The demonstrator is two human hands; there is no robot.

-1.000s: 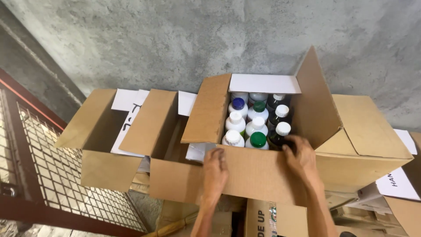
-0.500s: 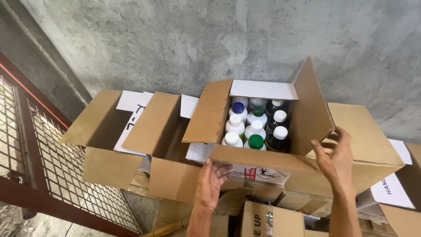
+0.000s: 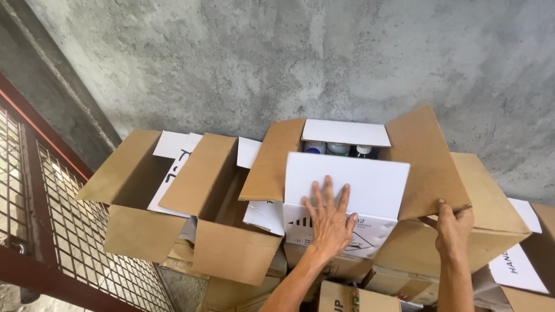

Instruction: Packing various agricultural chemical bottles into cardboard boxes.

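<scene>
A cardboard box [image 3: 404, 248] stands on a stack of cartons, holding several bottles [image 3: 338, 149] whose caps show only at the back. My left hand [image 3: 329, 216] lies flat, fingers spread, on the box's near flap [image 3: 370, 179], whose white face is folded up over the bottles. My right hand [image 3: 454, 226] grips the lower edge of the brown right flap [image 3: 430, 159], which stands tilted upward. The left flap [image 3: 272, 164] and the white far flap [image 3: 346, 132] stand open.
An open cardboard box [image 3: 225, 225] sits to the left, with white sheets inside, and another open box [image 3: 130, 190] beyond it. A rusty red mesh cage [image 3: 52, 231] runs along the left. A rough concrete wall [image 3: 277, 63] rises behind. More cartons [image 3: 514, 271] lie to the right.
The near flap has been swung up over the bottles, with my left hand now pressing on it. My right hand moved from the box's right side to the right flap's edge.
</scene>
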